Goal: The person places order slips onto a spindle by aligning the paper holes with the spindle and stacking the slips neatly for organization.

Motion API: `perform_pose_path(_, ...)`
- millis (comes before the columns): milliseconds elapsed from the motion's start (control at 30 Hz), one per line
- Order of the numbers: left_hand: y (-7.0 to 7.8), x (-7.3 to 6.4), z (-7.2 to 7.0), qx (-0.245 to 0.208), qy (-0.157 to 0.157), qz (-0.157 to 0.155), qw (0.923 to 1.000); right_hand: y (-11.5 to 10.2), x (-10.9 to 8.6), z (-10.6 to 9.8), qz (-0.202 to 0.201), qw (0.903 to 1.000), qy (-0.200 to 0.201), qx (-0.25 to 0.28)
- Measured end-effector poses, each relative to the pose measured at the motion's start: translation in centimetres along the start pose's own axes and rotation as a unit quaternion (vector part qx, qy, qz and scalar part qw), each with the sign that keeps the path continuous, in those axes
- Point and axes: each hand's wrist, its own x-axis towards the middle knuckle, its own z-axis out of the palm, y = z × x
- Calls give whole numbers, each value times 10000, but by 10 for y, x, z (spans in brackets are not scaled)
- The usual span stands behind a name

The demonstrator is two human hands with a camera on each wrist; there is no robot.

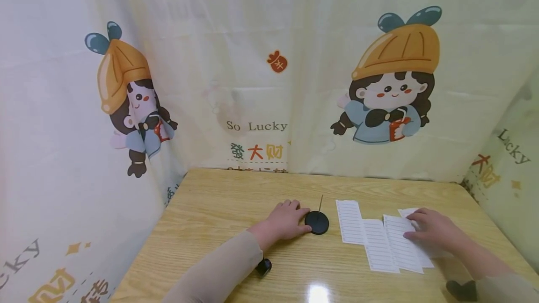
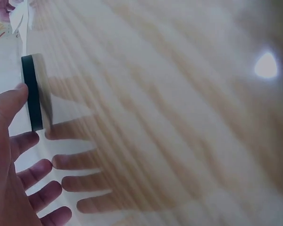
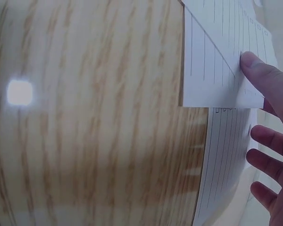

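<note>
My left hand (image 1: pixel 287 220) is at the left side of a receipt spike (image 1: pixel 316 223), which has a round black base and a thin upright rod. Thumb and index finger hold the base's edge, while the other fingers spread over the table; the left wrist view shows the black base (image 2: pixel 32 93) edge-on by the thumb. Over on the right, my right hand (image 1: pixel 435 230) pinches a lined white paper slip (image 3: pixel 212 80) between thumb and index finger. Beneath and beside it lie more lined slips (image 1: pixel 380 246), partly overlapping. The right hand covers part of the rightmost ones.
The wooden table (image 1: pixel 219 200) reaches back to a printed curtain (image 1: pixel 252 83), which also hangs at both sides. One slip (image 1: pixel 350 222) lies nearest the spike. Black wrist devices (image 1: pixel 264 267) sit under both forearms. A bright reflection shows at the front.
</note>
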Motion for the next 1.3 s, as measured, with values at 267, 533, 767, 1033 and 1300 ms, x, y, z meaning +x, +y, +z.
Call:
perform_pose_path(267,4,0,-3,-6,-48,22,10000,-4,1,-2,-43,10000,62,-45)
perform_pose_path(533,4,0,-4,21,-115,-16,9999,-11,0,-6,29,10000,17,-27)
perform_pose_path(767,2,2,1,-4,-120,-25,9999,-9,1,-8,384,9969,-365,574)
perform_pose_path(1033,0,2,4,-213,-230,-84,9995,-4,3,-8,703,9852,-865,1303)
perform_pose_path(1300,0,1,2,-239,-265,-77,9993,-6,-1,-10,694,9783,-932,1717)
